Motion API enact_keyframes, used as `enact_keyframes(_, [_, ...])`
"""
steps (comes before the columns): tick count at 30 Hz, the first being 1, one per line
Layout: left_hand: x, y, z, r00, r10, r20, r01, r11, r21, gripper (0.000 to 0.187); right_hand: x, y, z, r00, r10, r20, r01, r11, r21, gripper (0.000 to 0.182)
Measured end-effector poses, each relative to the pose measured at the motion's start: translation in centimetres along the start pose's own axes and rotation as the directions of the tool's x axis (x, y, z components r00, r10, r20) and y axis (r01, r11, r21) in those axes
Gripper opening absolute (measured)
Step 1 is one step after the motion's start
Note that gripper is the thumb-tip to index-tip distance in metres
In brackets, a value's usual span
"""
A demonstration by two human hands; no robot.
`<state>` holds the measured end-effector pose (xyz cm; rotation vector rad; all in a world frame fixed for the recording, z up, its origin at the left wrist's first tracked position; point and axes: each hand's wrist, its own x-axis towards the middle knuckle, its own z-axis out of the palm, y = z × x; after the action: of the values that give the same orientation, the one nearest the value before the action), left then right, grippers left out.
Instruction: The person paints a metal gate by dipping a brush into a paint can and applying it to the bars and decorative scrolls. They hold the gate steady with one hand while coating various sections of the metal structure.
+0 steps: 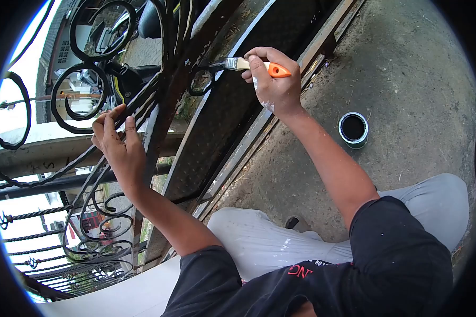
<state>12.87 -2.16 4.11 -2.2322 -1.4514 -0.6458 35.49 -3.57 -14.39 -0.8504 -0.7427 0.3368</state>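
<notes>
A paintbrush (277, 70) with an orange-tipped handle is gripped in my right hand (276, 84), which has white paint specks on it. Dark bristles at its far end reach a small black iron ring (201, 80) on the metal gate; exact contact is hard to make out. My left hand (120, 148) has its fingers and thumb around a dark bar (138, 101) of the gate. Close by that hand curl large black iron scrolls (56, 100). On the ground to the right stands an open can of black paint (353, 128).
The gate's dark lower panel (211, 132) and its rail (248, 142) run diagonally beside me. Concrete ground (407, 79) lies to the right. Through the ironwork show a parked motorcycle (122, 84) and a low wall (34, 153). My grey-clad knees are close below.
</notes>
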Motion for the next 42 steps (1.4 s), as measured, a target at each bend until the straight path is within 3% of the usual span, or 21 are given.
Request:
enact_keyframes(4, [0.2,-0.8,0.2,0.999,0.036,0.001,-0.036,0.998,0.051,0.023,0.8,-2.0,0.5,0.997,0.067,-0.044,-0.058,0.982,0.177,0.014])
enact_keyframes(7, [0.2,-0.2,0.6,0.998,-0.057,-0.02,0.057,0.998,-0.016,0.022,1.8,-1.7,0.2,0.926,0.367,0.088,-0.375,0.865,0.334,0.017])
enact_keyframes(8, [0.2,-0.4,0.8,0.998,-0.011,-0.062,0.013,0.999,0.042,0.024,2.0,-1.5,-0.4,0.912,0.398,0.097,-0.409,0.87,0.276,0.017])
enact_keyframes(11, [0.3,0.0,2.2,0.977,-0.103,-0.186,0.105,0.994,0.002,0.027,3.0,-1.2,-1.8,0.856,0.499,0.136,-0.513,0.852,0.1,0.017])
enact_keyframes(15, [1.0,1.0,4.1,0.934,-0.112,-0.34,0.163,0.979,0.126,0.032,4.1,0.0,-1.3,0.836,0.521,0.173,-0.534,0.697,0.478,0.016])
enact_keyframes(18, [1.2,1.2,4.7,0.91,-0.144,-0.389,0.185,0.98,0.072,0.033,4.4,1.9,-0.8,0.791,0.563,0.24,-0.612,0.741,0.277,0.022])
enact_keyframes(19, [1.2,1.2,4.8,0.91,-0.155,-0.386,0.199,0.977,0.077,0.032,4.8,2.1,-1.3,0.778,0.571,0.262,-0.622,0.758,0.196,0.022])
enact_keyframes(21, [1.2,1.0,4.8,0.916,-0.107,-0.386,0.188,0.966,0.177,0.029,5.8,1.7,-2.2,0.816,0.532,0.223,-0.577,0.77,0.273,0.016])
enact_keyframes(23, [1.2,0.6,4.9,0.929,-0.087,-0.359,0.131,0.986,0.1,0.029,6.6,2.1,-2.1,0.848,0.488,0.208,-0.528,0.734,0.428,0.017])
enact_keyframes(25, [1.3,0.7,4.8,0.939,-0.097,-0.33,0.134,0.987,0.089,0.028,6.5,2.7,-1.5,0.848,0.441,0.296,-0.531,0.702,0.474,0.017])
enact_keyframes(26, [1.3,0.7,4.8,0.944,-0.102,-0.314,0.134,0.988,0.08,0.028,6.3,3.2,-1.2,0.818,0.429,0.382,-0.565,0.724,0.396,0.017])
enact_keyframes(29, [1.1,0.9,4.7,0.946,-0.136,-0.295,0.166,0.983,0.077,0.028,5.9,4.9,-1.5,0.852,0.393,0.346,-0.477,0.854,0.207,0.017])
enact_keyframes(30, [1.1,0.5,4.6,0.956,-0.113,-0.272,0.135,0.989,0.063,0.029,6.2,4.8,-1.7,0.878,0.374,0.297,-0.445,0.867,0.222,0.014])
enact_keyframes(34, [1.2,0.9,4.4,0.961,-0.126,-0.248,0.154,0.983,0.1,0.028,6.8,3.2,-1.2,0.82,0.482,0.309,-0.565,0.592,0.575,0.013])
enact_keyframes(37, [1.2,1.0,4.3,0.961,-0.153,-0.229,0.168,0.985,0.049,0.027,6.0,4.7,-0.6,0.792,0.455,0.406,-0.609,0.635,0.476,0.013])
enact_keyframes(41, [1.2,1.5,4.5,0.958,-0.16,-0.237,0.162,0.987,-0.012,0.027,6.4,5.2,-1.2,0.894,0.371,0.25,-0.441,0.827,0.348,0.012])
enact_keyframes(42, [1.3,1.5,4.6,0.954,-0.172,-0.245,0.171,0.985,-0.023,0.027,6.6,4.1,-1.0,0.874,0.41,0.261,-0.486,0.744,0.459,0.013])
